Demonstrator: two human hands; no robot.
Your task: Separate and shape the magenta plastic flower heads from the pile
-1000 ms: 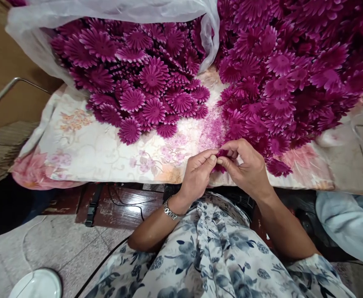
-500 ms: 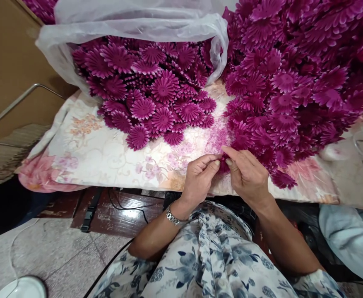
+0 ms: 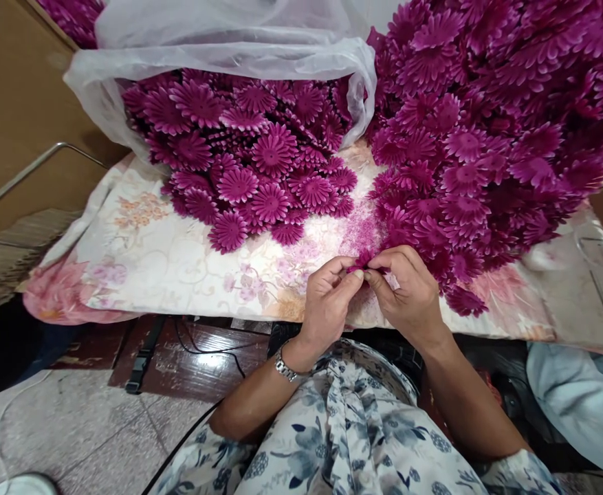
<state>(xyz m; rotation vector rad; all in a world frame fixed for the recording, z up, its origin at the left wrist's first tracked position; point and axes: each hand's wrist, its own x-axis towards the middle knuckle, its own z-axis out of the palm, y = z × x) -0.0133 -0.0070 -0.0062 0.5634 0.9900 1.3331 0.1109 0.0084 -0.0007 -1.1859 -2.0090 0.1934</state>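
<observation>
Close together above the table's front edge, both hands pinch one small magenta fabric flower (image 3: pixel 365 259). My left hand (image 3: pixel 329 292), with a metal watch (image 3: pixel 284 366) on its wrist, grips the flower between thumb and forefinger. From the other side, the thumb and forefinger of my right hand (image 3: pixel 407 292) are closed on the same flower; its underside is hidden by the fingers. Just beyond the right hand lies a large heap of magenta flowers (image 3: pixel 466 179). Ahead to the left, more such flowers (image 3: pixel 271 201) spill out of a translucent plastic bag (image 3: pixel 213 63).
A flower-patterned cloth (image 3: pixel 177 268) covers the table, with magenta dust (image 3: pixel 357 230) between the piles. Cardboard (image 3: pixel 17 82) and a bent metal rod (image 3: pixel 27 172) stand at the left. Another person's pale-clothed leg (image 3: pixel 574 392) is at the lower right.
The right fingers have come down and closed on the flower beside the left fingertips. More of the flower's petals now show between the hands. The view has shifted slightly.
</observation>
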